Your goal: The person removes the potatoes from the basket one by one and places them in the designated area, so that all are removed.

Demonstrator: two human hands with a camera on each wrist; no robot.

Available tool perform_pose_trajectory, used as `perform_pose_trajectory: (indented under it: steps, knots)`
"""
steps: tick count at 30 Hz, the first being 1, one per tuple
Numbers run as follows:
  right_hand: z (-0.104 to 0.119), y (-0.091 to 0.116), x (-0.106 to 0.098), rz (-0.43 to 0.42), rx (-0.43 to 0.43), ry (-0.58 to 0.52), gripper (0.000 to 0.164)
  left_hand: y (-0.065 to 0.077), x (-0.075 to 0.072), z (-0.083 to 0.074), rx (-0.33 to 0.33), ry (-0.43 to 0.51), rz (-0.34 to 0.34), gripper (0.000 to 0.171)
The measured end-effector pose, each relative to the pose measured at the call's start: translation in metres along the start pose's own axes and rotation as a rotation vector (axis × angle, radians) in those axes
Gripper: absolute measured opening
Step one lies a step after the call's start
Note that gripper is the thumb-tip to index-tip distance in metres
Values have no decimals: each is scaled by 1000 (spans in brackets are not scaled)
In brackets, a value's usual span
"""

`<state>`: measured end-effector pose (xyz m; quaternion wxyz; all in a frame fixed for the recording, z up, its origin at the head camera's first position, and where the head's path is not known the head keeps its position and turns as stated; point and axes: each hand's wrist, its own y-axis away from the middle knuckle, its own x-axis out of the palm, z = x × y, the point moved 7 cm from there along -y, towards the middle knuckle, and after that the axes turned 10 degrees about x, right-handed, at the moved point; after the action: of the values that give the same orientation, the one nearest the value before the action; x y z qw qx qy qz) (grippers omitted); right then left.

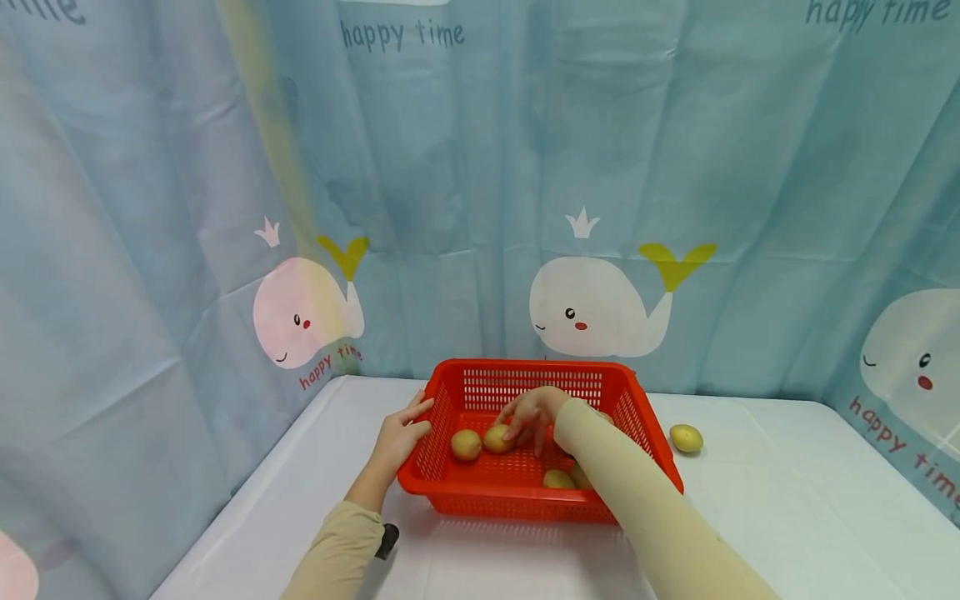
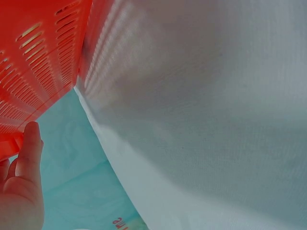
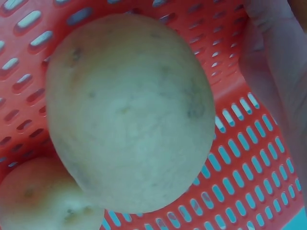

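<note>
A red plastic basket (image 1: 525, 504) with slotted walls stands on the table, several potatoes inside. My left hand (image 1: 397, 437) is at the basket's left rim, its fairly straight fingers touching the rim from outside. In the left wrist view, one finger (image 2: 31, 148) reaches up to the outer wall. My right hand (image 1: 536, 412) reaches down into the basket and grips a potato (image 1: 497, 439) with bent fingers. Left of that lies another potato (image 1: 466, 445). One more potato (image 1: 558, 479) is by the front wall. A large potato (image 3: 129, 115) fills the right wrist view, near the hand's edge.
A single potato (image 1: 686, 438) lies on the white table (image 1: 765, 500), right of the basket. Behind the table hangs a blue curtain (image 1: 480, 167) printed with whales, which also runs along the left side. A small black object (image 1: 386, 542) sits at my left wrist.
</note>
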<state>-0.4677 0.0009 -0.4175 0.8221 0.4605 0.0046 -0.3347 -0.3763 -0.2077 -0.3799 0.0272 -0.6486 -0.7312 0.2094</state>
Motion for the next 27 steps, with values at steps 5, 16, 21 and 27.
perform_pose_trajectory:
  steps: [5, 16, 21, 27]
  knots:
    - [-2, 2, 2, 8, 4, 17, 41, 3, 2, -1, -2, -1, 3, 50]
    - [-1, 16, -4, -93, -34, 66, 39, 3, 3, 0, -13, 2, 7, 52]
    - [1, 31, -12, -191, -98, 80, 40, 4, 2, -3, -17, -11, 21, 51]
    - [2, 51, -21, -206, -172, -19, 44, 3, 0, -4, -28, -33, 23, 52]
